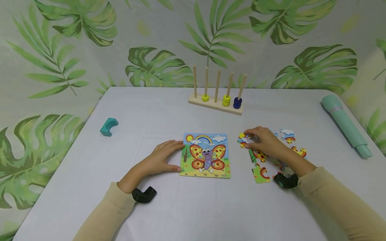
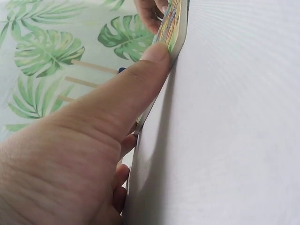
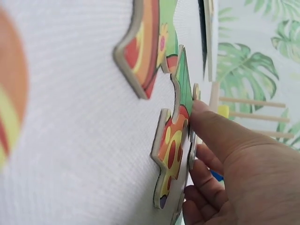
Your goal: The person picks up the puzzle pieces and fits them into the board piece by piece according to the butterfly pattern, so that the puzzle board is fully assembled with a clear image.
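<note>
A square butterfly picture board (image 1: 206, 155) lies flat in the middle of the white table. My left hand (image 1: 161, 157) rests at its left side, fingers and thumb fairly straight. In the left wrist view the thumb (image 2: 136, 79) touches the edge of the board (image 2: 176, 35). To the right of the board, my right hand (image 1: 265, 142) pinches a jigsaw piece (image 1: 242, 137) with a yellow sun on it, thumb against its near side. Close by lie a red and yellow wing piece (image 1: 260, 156) and a green corner piece (image 1: 260, 174). Several more pieces are partly hidden under the right hand.
A wooden peg stand (image 1: 215, 103) with yellow and dark blue beads stands at the back. On the left lies a teal arch block (image 1: 109, 127). A mint-green cylinder toy (image 1: 346, 125) lies along the right edge. Cloud piece (image 1: 287, 134) and wing piece (image 1: 299, 151) lie beyond the right wrist.
</note>
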Available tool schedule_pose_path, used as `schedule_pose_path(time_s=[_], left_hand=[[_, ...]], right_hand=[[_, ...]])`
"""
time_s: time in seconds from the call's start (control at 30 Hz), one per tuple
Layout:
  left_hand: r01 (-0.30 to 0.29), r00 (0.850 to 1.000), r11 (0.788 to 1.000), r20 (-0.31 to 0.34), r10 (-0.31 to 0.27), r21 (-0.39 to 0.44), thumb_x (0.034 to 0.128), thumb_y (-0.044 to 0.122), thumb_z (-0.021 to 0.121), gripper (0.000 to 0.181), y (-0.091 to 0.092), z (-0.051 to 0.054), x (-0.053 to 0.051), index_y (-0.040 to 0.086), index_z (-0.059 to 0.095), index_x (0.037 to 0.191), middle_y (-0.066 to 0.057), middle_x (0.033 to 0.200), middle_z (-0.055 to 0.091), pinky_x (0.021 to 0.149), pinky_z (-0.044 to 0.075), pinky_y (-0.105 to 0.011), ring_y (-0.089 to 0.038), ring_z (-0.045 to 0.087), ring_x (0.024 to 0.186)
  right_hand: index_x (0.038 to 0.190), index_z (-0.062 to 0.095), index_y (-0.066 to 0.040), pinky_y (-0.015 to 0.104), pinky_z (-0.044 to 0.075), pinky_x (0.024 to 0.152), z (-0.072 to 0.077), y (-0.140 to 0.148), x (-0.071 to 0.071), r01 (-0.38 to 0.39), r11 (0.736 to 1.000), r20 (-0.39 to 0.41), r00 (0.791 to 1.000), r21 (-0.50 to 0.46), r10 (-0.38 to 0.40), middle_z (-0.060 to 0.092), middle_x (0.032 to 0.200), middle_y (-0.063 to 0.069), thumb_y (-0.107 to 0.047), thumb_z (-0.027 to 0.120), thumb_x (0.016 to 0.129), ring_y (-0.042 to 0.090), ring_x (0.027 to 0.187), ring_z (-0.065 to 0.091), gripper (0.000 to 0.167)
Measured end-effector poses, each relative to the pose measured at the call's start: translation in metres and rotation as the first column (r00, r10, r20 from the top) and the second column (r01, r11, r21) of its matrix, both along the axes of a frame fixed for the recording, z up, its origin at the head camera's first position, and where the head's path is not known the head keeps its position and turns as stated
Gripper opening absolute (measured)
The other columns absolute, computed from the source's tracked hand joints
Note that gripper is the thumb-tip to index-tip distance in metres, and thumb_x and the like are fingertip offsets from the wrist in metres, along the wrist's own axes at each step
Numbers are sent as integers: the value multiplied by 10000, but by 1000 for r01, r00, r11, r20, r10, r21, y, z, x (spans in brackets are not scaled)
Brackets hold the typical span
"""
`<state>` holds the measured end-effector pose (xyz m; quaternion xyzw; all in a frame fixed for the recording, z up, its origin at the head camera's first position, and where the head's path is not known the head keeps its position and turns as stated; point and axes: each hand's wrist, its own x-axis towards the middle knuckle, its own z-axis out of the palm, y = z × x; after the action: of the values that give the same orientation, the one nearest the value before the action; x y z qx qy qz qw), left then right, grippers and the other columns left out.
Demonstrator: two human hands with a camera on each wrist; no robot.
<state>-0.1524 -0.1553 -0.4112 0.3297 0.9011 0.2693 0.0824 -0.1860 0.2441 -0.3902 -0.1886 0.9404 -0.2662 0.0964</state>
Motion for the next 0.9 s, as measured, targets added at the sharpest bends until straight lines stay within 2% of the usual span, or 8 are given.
schedule_pose_path(time_s=[0.17, 0.37, 0.5, 0.6, 0.73, 0.9], left_hand=[[6, 1000, 1000, -4, -6, -3, 716, 544, 666, 808, 0, -2, -2, 164, 381, 1369, 8, 1424, 307, 1034, 129, -467, -229, 178, 1317], [9, 1000, 1000, -5, -9, 6, 714, 534, 675, 805, 0, -2, -1, 159, 386, 1365, 4, 1420, 315, 1034, 126, -469, -232, 185, 1314], [5, 1000, 1000, -3, -5, 6, 716, 537, 670, 801, 0, -2, -1, 167, 385, 1367, 6, 1422, 311, 1035, 126, -467, -235, 183, 1315], [4, 1000, 1000, -3, -4, 3, 717, 546, 664, 802, 0, -2, -1, 168, 384, 1367, 3, 1422, 311, 1035, 124, -467, -235, 181, 1316], [6, 1000, 1000, -5, -6, 0, 717, 550, 660, 804, 0, -1, -1, 165, 384, 1367, -4, 1421, 313, 1035, 124, -471, -239, 181, 1316], [4, 1000, 1000, -7, -4, -1, 717, 542, 666, 801, 0, 0, -1, 165, 386, 1366, 2, 1419, 316, 1034, 130, -467, -234, 185, 1315]], right_hand=[[1220, 523, -40, 554, 295, 919, 0, 0, 0, -2, 999, -16, 1000, 40, 3, 460, 1207, 198, -349, 657, 812, 369, 1137, 349, 528], [1205, 533, -41, 551, 331, 896, 6, -1, 2, -20, 999, -61, 998, 32, 22, 458, 1181, 180, -329, 671, 804, 351, 1120, 362, 513], [1205, 532, -45, 512, 384, 863, 18, -8, 5, -16, 1000, -89, 996, -20, 14, 456, 1158, 153, -301, 675, 806, 326, 1064, 418, 496], [1203, 532, -49, 451, 430, 810, 28, -17, 8, -41, 996, -124, 992, -78, 31, 461, 1132, 119, -273, 682, 803, 281, 986, 461, 483], [1191, 544, -56, 391, 430, 766, 39, -38, 10, -103, 985, -186, 980, -138, 77, 470, 1116, 92, -221, 699, 792, 225, 933, 457, 459], [1169, 564, -47, 402, 437, 779, 52, -73, 11, -204, 953, -237, 960, -226, 149, 481, 1094, 83, -172, 717, 773, 222, 930, 469, 442]])
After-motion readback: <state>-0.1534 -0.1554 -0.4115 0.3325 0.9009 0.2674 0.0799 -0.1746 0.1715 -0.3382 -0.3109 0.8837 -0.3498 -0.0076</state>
